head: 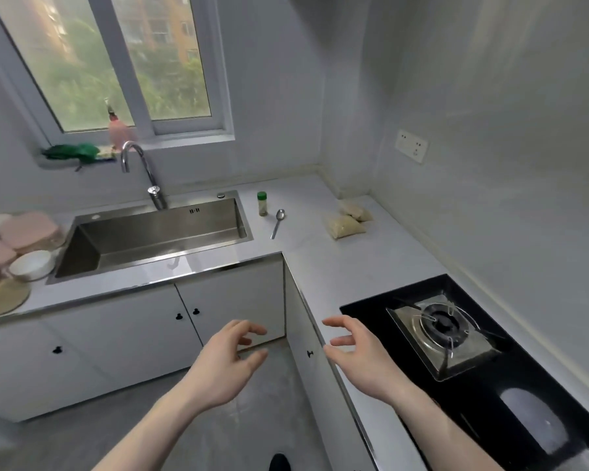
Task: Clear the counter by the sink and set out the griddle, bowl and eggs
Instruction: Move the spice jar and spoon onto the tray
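Observation:
On the grey counter [313, 253] right of the steel sink [157, 232] stand a small green-capped spice jar [262, 203] and a metal spoon [278, 222]. Two clear bags of grain [349, 220] lie farther right near the corner. A white bowl [33, 265] sits left of the sink among pink lidded containers [28, 231]. My left hand [227, 363] hovers over the floor in front of the cabinets, fingers apart and holding nothing. My right hand [361, 355] hovers at the counter's front edge beside the stove, also holding nothing. No griddle or eggs are visible.
A black gas stove [442, 329] with one burner fills the right counter. A curved tap [140, 171] rises behind the sink. A pink bottle [118, 130] and green cloth [72, 153] rest on the window sill. A wall socket [411, 145] is at right. White cabinet doors [232, 300] run below.

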Action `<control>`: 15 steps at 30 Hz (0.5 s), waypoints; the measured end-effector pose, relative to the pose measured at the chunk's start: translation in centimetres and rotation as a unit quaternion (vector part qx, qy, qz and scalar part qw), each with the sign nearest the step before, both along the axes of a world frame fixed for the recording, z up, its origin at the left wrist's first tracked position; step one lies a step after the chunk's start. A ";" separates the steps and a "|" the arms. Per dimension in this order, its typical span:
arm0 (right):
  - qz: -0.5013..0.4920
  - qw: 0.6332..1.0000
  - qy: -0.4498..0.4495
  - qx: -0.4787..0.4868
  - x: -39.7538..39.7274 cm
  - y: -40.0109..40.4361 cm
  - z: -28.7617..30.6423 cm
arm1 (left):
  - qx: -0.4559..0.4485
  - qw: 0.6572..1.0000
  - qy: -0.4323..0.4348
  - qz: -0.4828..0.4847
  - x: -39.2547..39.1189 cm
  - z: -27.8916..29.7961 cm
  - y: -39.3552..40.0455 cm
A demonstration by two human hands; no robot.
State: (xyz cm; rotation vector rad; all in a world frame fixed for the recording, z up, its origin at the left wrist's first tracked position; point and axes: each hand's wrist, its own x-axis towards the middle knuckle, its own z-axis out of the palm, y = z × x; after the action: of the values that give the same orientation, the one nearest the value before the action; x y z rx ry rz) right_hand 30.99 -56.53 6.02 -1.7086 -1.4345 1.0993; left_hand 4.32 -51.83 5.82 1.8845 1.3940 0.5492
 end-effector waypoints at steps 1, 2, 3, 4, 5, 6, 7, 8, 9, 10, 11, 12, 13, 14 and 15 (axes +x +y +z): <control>0.001 1.000 0.010 -0.004 -0.5 2.3 -0.4 | 0.000 1.000 0.006 0.004 -0.6 -0.1 2.0; 0.000 1.000 0.015 -0.007 -0.8 4.1 -0.7 | -0.006 1.000 0.013 0.008 -1.2 0.0 3.6; -0.002 1.000 0.021 -0.007 -1.3 6.3 -1.0 | -0.005 1.000 0.019 0.009 -1.8 0.1 5.6; -0.003 1.000 0.029 -0.010 -1.7 8.0 -1.3 | -0.008 1.000 0.026 0.014 -2.4 0.3 7.2; -0.005 0.999 0.034 -0.011 -2.2 9.9 -1.5 | -0.008 0.999 0.032 0.019 -3.1 0.3 9.0; -0.003 0.999 0.038 -0.012 -2.6 11.7 -1.6 | -0.009 0.999 0.034 0.025 -3.7 0.4 10.6; 0.000 0.999 0.037 -0.013 -3.1 13.1 -1.7 | -0.010 0.999 0.033 0.031 -4.3 0.5 11.9; 0.006 0.999 0.037 -0.014 -3.5 15.1 -1.9 | -0.010 0.999 0.031 0.038 -4.9 0.5 13.6; 0.013 0.999 0.033 -0.015 -3.9 16.7 -2.0 | -0.009 0.998 0.030 0.046 -5.4 0.4 14.9; 0.019 0.999 0.031 -0.016 -4.1 18.1 -2.0 | -0.010 0.998 0.028 0.052 -5.7 0.3 16.2; 0.021 0.999 0.032 -0.020 -4.4 19.4 -1.9 | -0.014 0.998 0.028 0.056 -6.0 0.3 17.2; 0.021 0.999 0.034 -0.024 -4.5 20.8 -2.0 | -0.018 0.998 0.026 0.058 -6.2 0.2 18.4; 0.022 0.999 0.034 -0.026 -4.6 21.9 -2.0 | -0.020 0.998 0.026 0.057 -6.3 0.1 19.3; 0.022 0.999 0.031 -0.026 -4.5 23.0 -2.1 | -0.020 0.998 0.023 0.054 -6.3 0.0 20.5; 0.022 0.999 0.027 -0.029 -4.4 24.0 -2.1 | -0.021 0.998 0.020 0.054 -6.2 0.0 21.6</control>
State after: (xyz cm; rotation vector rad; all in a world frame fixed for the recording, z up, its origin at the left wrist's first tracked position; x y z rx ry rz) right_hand 26.54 -32.52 3.91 -1.6820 -1.4253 1.2116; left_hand -1.86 -30.27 5.78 1.8041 1.5277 0.5332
